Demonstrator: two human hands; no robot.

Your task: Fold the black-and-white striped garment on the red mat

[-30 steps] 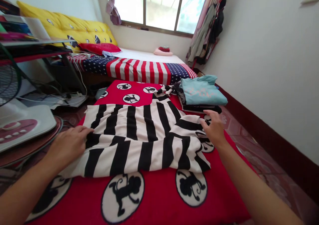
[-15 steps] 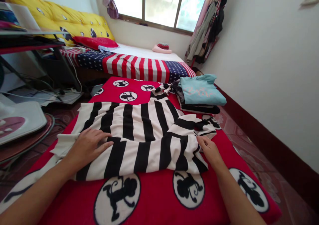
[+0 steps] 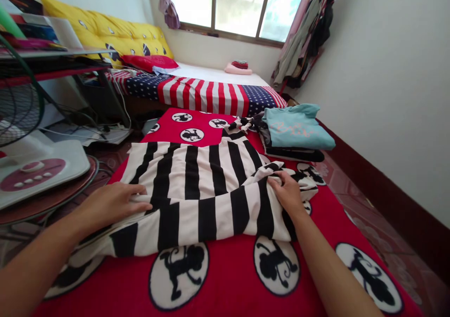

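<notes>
A black-and-white striped shirt [image 3: 207,167] lies spread on a red blanket [image 3: 232,279] with monkey prints, its near side folded over in a long flap. My left hand [image 3: 119,202] pinches the fold at the left end between thumb and fingers. At the right end, my right hand [image 3: 286,193] grips the cloth near a bunched part of the shirt. The shirt's far sleeve stretches toward a stack of folded clothes, topped by a light blue garment [image 3: 295,127].
On the left, a fan [image 3: 42,162] with a white base stands on a round stool beside a cluttered desk [image 3: 70,52]. Behind the blanket is a bed with a stars-and-stripes cover [image 3: 204,94]. Clothes [image 3: 302,40] hang by the window, and a white wall runs along the right.
My left hand has closed on the fold's left end. My right hand has shifted slightly up and grips the cloth by the bunched part. The view has swung a little left.
</notes>
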